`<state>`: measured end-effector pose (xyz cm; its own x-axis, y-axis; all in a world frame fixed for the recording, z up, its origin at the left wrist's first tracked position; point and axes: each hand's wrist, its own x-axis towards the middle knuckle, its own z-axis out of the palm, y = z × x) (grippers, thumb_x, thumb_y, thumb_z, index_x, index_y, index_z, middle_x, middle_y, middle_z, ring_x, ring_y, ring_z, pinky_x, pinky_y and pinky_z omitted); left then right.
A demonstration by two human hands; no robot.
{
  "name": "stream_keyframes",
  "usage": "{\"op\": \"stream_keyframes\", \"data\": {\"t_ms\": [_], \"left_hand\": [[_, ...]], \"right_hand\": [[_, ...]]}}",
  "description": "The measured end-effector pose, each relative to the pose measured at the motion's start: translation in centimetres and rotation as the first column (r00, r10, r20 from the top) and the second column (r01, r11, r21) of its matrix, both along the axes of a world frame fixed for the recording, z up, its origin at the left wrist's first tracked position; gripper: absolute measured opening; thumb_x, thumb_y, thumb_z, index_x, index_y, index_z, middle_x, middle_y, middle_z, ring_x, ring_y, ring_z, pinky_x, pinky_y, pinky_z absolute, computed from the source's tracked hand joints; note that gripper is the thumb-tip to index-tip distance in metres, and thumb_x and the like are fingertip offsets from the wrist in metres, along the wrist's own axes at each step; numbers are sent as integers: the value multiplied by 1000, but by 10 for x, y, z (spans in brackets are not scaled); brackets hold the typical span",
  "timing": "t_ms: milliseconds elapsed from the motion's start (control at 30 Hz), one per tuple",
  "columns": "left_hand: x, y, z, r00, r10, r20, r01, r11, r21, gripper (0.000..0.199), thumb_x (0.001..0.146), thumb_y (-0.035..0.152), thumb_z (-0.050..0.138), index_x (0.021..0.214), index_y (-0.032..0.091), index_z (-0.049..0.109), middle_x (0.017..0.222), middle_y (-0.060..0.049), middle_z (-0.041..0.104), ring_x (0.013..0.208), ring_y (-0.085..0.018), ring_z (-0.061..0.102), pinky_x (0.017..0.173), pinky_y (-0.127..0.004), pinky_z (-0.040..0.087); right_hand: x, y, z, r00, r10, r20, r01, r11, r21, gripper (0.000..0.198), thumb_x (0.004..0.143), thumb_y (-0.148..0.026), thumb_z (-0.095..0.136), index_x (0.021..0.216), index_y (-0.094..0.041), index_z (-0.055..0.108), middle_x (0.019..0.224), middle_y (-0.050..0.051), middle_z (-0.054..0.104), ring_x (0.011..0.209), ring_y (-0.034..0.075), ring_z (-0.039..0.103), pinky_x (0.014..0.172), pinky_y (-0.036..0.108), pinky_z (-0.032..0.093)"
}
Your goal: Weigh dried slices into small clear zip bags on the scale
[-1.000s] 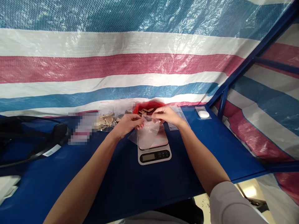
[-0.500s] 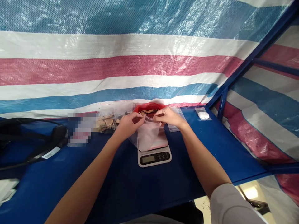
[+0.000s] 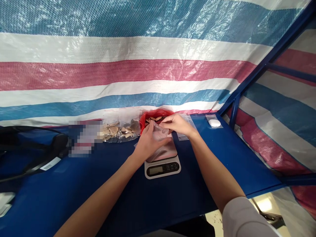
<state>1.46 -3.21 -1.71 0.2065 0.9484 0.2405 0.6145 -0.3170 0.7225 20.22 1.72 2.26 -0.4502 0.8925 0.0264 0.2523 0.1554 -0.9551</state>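
Above a white kitchen scale (image 3: 163,170) I hold a clear zip bag (image 3: 161,131) with no contents that I can make out. My left hand (image 3: 148,143) is around the bag's left side, fingers pointing up along it and thumb reaching across its front. Near the bag's mouth, my right hand (image 3: 178,125) pinches the upper right edge; some fingertips are hidden. Right behind the hands, a red plastic bag (image 3: 143,120) stands open with brown dried slices (image 3: 155,118) inside.
Clear bags of dried slices (image 3: 120,131) lie left of the red bag. Flat clear bags (image 3: 183,135) are under my right wrist. A white rounded case (image 3: 214,123) sits farther right. Black straps (image 3: 53,153) lie at left on the blue table (image 3: 128,204). Striped sheeting (image 3: 123,70) rises behind.
My left hand has shifted right and turned, from pinching the bag's mouth to lying along its side. The clear bag's mouth now tilts toward upper left. My right hand has barely moved.
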Motion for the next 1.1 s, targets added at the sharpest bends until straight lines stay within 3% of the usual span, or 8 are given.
{"op": "stream_keyframes", "data": {"t_ms": [133, 300, 400, 633, 833, 967, 1100], "left_hand": [[3, -1, -5, 999, 44, 13, -45, 999, 31, 102, 72, 54, 83, 155, 18, 35, 153, -22, 49, 146, -40, 43, 116, -56, 41], [0, 1, 0, 996, 53, 75, -63, 989, 136, 67, 82, 39, 74, 142, 21, 51, 141, -15, 59, 136, -32, 54, 114, -50, 45], [-4, 2, 2, 996, 37, 83, -50, 985, 166, 57, 84, 37, 70, 137, 22, 55, 137, -12, 62, 135, -30, 55, 114, -48, 46], [-8, 6, -4, 998, 42, -48, -31, 978, 205, 69, 82, 41, 75, 143, 21, 51, 133, -14, 64, 132, -34, 56, 112, -51, 46], [-7, 7, -5, 996, 26, -88, -4, 971, 238, 75, 84, 44, 73, 149, 20, 45, 141, -16, 59, 133, -35, 54, 113, -52, 44], [-10, 8, -4, 996, 15, -92, 6, 976, 218, 76, 84, 46, 72, 150, 21, 44, 145, -15, 57, 136, -35, 52, 114, -51, 42], [-14, 9, -4, 989, -51, -140, 67, 992, 111, 86, 84, 50, 72, 157, 22, 35, 155, -15, 48, 144, -36, 44, 118, -53, 38]], "right_hand": [[0, -1, 1, 1000, 14, 6, -14, 1000, 2, 23, 80, -40, 76, 85, -18, 82, 73, 1, 71, 66, 14, 66, 57, 23, 59], [5, -1, 2, 1000, -11, 2, 11, 1000, -27, 24, 82, -39, 74, 90, -18, 81, 76, 3, 74, 66, 14, 68, 58, 22, 58], [11, 2, 1, 999, -27, 44, 27, 1000, -3, 26, 83, -41, 74, 87, -16, 80, 73, 4, 73, 67, 15, 68, 58, 23, 56], [12, -3, 12, 997, -72, 39, 63, 977, 204, 34, 85, -50, 72, 94, -18, 81, 87, 5, 78, 77, 20, 69, 71, 30, 54], [-10, -15, 18, 991, 29, 131, -69, 947, 313, 28, 87, -45, 71, 89, -19, 81, 88, 3, 77, 81, 20, 66, 74, 29, 49], [-14, -14, 15, 981, 61, 183, -114, 948, 297, 30, 87, -44, 71, 76, -17, 77, 77, 1, 71, 75, 16, 61, 71, 27, 46], [-9, -9, 8, 996, 90, -5, -87, 978, 190, 27, 86, -44, 72, 81, -18, 78, 78, 0, 71, 72, 14, 63, 71, 27, 49]]}}
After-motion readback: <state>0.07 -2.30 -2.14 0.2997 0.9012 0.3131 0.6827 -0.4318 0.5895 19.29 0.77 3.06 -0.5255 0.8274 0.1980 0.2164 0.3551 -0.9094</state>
